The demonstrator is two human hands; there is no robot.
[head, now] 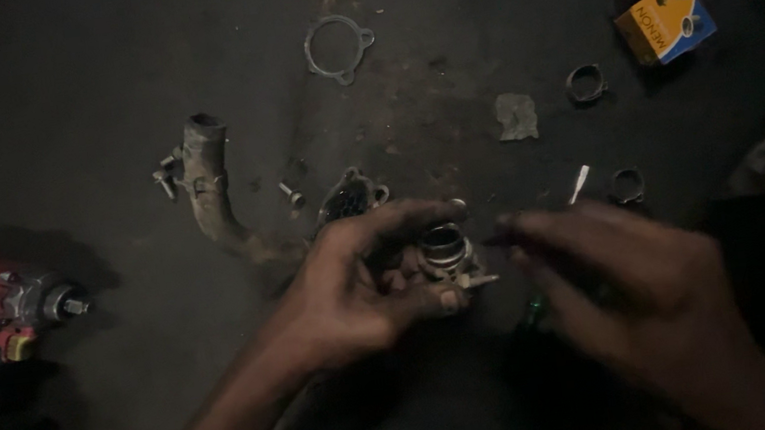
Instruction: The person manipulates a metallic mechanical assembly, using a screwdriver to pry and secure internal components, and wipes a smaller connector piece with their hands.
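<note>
My left hand (362, 286) grips a small round metal housing (445, 248) with an open cylindrical top, held over the dark floor. My right hand (627, 302) is blurred, just right of the part, fingertips close to it; a green-handled tool (532, 311) shows under it, but whether the hand grips it is unclear. Behind the left hand lies a metal flange piece (351, 197) joined to a curved, corroded pipe (208, 183).
A red power tool (0, 306) lies at the left. A flat metal gasket (339, 48) sits at the top centre. A blue and orange box (663, 15) is at top right, with two ring clamps (585, 83) (627, 185), a scrap of cloth (516, 116) and a loose bolt (291, 194) nearby.
</note>
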